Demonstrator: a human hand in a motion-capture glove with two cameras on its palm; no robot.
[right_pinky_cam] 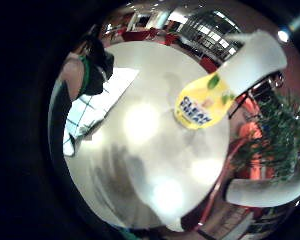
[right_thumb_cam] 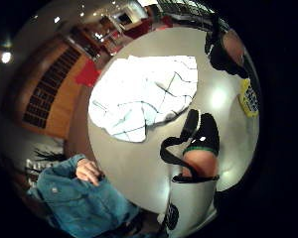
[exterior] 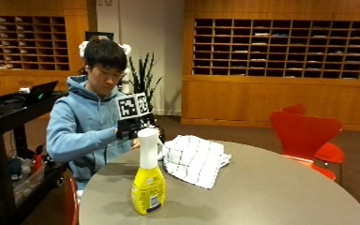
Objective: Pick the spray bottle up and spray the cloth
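My gloved right hand [exterior: 130,132] hangs above the table's near edge, behind the spray bottle [exterior: 148,180] as the outside camera sees it, and holds nothing; whether my fingers [right_thumb_cam: 201,148] are curled or relaxed I cannot tell. The bottle stands upright on the grey table [exterior: 267,192], apart from my hand, its white trigger head above a yellow body with a label. Just beside it lies the white checked cloth [exterior: 194,159], rumpled and soft, with one corner hanging toward me. I judge the bottle to be light, stiff plastic, smooth and perhaps slippery at the body, so the narrow white neck under the trigger looks the best place to take hold, forefinger free for the trigger. The cloth will give way under spray.
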